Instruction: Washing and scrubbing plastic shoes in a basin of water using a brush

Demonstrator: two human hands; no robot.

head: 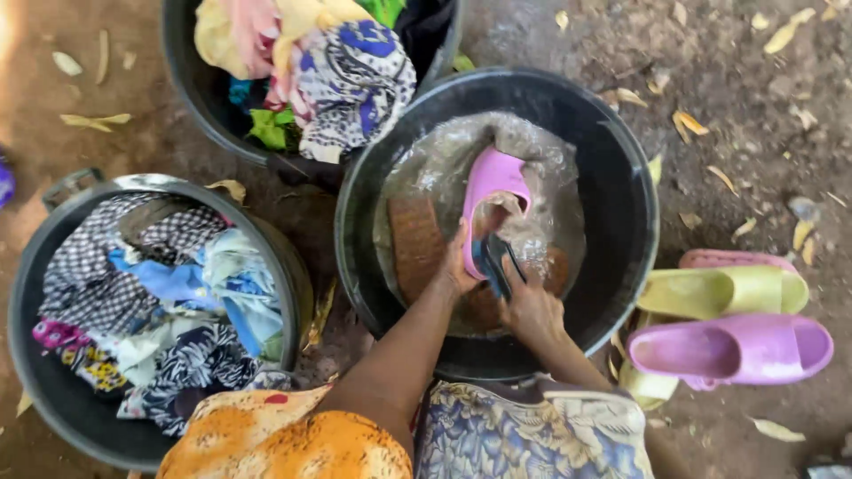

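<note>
The ground (737, 124) is bare brown earth, scattered with dry yellow leaves (688, 122) and small stones; it is outdoors, with no wall or floor covering in view. Nearest the camera, the person's lap is draped in an orange patterned cloth (284, 439) and a blue floral cloth (532, 439).

Just beyond the knees stands a black basin (621, 168) holding soapy, cloudy water. In it the left hand (457, 266) is closed around the heel end of a pink slipper (493, 191), which sits tilted and half out of the water. The right hand (531, 306) is wrapped around a dark scrubbing brush (493, 262) pressed against the slipper's sole. Two brown shapes lie under the water beside it (what they are cannot be told).

To the right of the basin, on the earth, lie a purple slipper (732, 348), a yellow-green slipper (723, 291) touching it, and behind these the edge of a pink one (737, 259).

To the left, a black tub (53, 390) is full of checked, blue and floral clothes. Farther off, a third black tub (191, 89) is heaped with colourful clothes, among them a white-and-blue printed piece (351, 84) hanging over its rim.
</note>
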